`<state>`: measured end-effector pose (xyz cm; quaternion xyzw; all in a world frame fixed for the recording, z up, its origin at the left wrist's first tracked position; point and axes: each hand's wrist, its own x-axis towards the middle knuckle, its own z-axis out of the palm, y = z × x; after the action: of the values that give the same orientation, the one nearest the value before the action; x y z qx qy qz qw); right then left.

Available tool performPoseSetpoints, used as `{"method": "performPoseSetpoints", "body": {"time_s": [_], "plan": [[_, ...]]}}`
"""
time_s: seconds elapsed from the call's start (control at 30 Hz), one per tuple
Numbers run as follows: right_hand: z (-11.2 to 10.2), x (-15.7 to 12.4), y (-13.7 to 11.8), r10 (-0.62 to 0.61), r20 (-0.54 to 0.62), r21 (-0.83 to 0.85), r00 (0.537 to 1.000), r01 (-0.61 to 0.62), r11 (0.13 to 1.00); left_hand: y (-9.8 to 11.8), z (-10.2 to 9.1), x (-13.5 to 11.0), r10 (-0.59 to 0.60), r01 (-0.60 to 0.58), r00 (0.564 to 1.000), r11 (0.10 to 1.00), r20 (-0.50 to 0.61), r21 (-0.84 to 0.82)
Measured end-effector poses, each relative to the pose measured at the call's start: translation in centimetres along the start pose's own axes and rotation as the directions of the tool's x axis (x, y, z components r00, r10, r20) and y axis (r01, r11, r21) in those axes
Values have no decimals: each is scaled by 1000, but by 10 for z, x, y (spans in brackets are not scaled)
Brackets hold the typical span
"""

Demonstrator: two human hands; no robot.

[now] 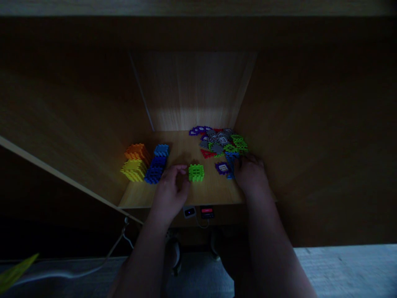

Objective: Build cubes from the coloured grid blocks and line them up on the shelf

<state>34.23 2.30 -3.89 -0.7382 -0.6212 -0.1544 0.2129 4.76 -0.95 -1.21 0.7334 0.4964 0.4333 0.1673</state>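
Observation:
A green cube [196, 172] made of interlocking plastic tiles stands on the wooden desk [186, 194]. My left hand [171, 186] rests just left of it, its fingertips touching or nearly touching the cube, fingers loosely curled. My right hand [249, 174] lies at the near edge of a pile of loose tiles [221, 141] in purple, grey, green, red and blue, with its fingers curled over blue pieces. A purple tile [222, 167] lies flat between the cube and my right hand. The light is dim and what the right fingers hold is hidden.
Finished cubes stand at the desk's left: orange [136, 151], yellow [134, 169] and two blue ones [157, 162]. Wooden partition walls close in the desk at left, right and back. Two small devices [198, 212] with lit displays sit under the front edge, with a cable [118, 242] hanging.

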Motion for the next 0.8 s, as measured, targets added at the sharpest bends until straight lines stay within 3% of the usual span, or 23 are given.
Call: {"method": "performPoseSetpoints", "body": {"time_s": [0.43,0.67,0.8], "plan": [[-4,2,-1,-13,-51,38,999,15,999,1,-1,0,6,-6,1000,1000,-2,10],[-9,1,-3,-27,-4,-3,1000,27,1000,0,0,0,-1,1,1000,1000,-2,8],[-14,1,-4,-49,-1,76,999,49,996,-2,1,0,-4,4,1000,1000,1,12]]}}
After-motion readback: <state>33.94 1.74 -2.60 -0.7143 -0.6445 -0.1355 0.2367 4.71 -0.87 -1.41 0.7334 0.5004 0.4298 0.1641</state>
